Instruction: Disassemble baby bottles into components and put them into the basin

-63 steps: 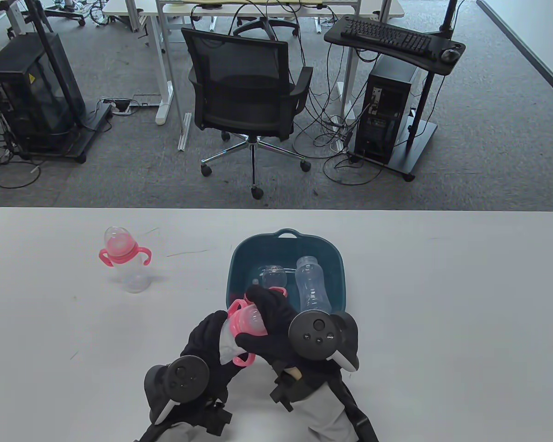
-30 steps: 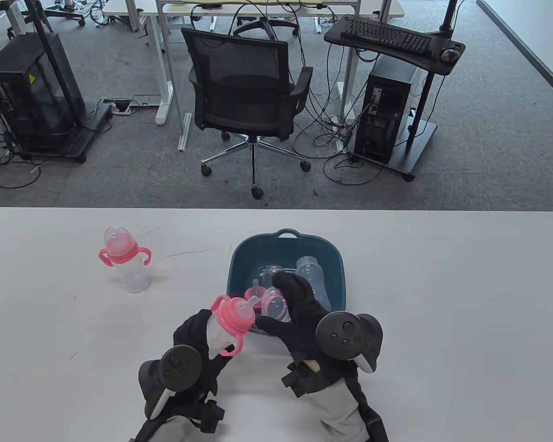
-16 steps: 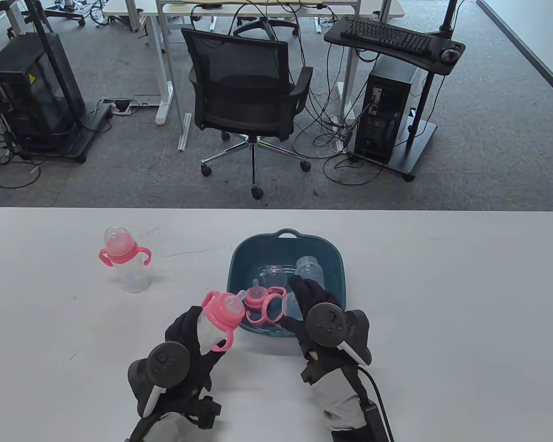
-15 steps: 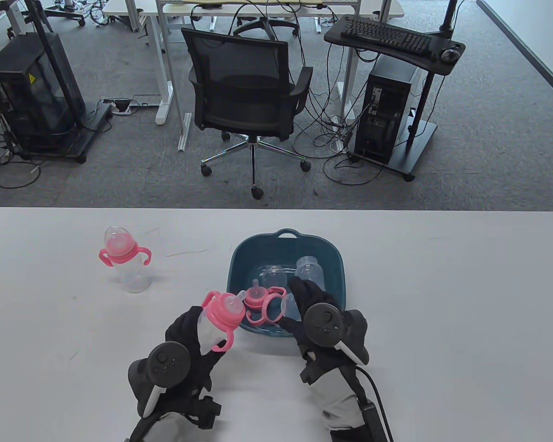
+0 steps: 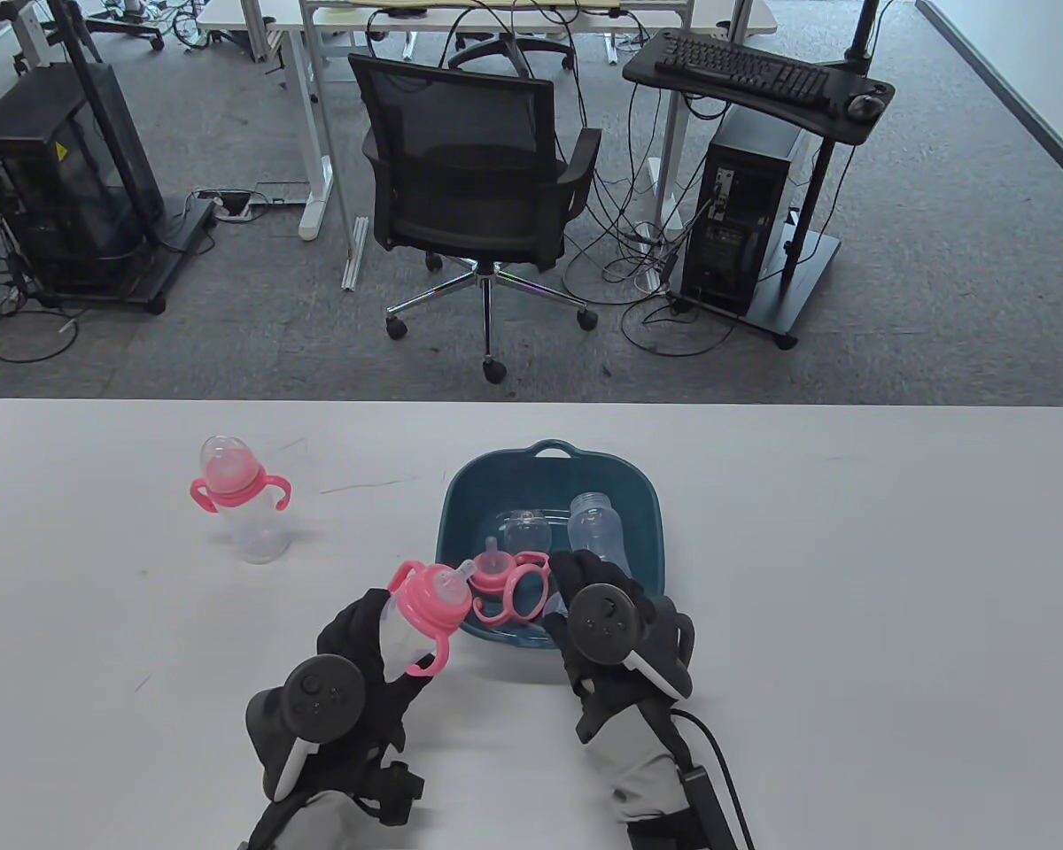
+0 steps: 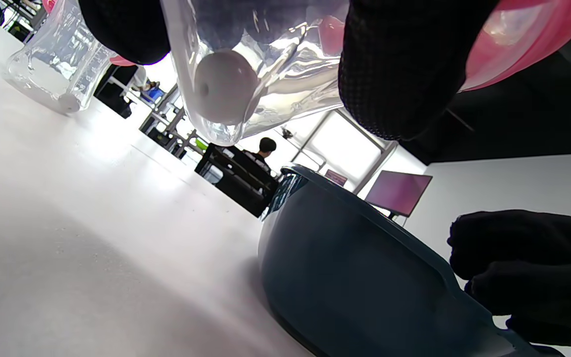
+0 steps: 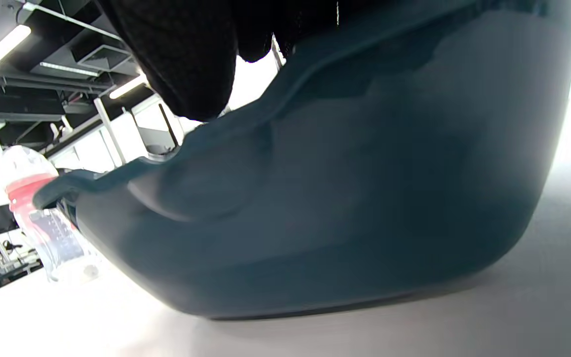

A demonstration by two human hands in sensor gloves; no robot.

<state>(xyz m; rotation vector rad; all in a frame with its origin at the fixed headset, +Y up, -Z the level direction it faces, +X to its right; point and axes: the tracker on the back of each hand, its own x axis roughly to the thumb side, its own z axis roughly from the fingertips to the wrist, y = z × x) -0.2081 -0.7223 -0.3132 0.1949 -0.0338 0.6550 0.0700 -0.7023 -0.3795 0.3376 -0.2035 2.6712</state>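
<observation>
One bottle (image 5: 418, 615) tilted, teat toward basin (image 5: 461, 496), left hand (image 5: 368, 651) gripping it, right hand (image 5: 598, 611) grasp unclear.

White table (image 5: 850, 575), rounded corners, faint scuff marks on its left part. Directly on it: a dark teal basin (image 5: 640, 496) near the middle, handle tab at the far rim, and an assembled baby bottle (image 5: 241, 500) standing upright well to the basin's left, with clear body, pink handled collar and clear cap. Basin and bottle stand apart. Basin's underside sits flat on the tabletop in the wrist views.
</observation>
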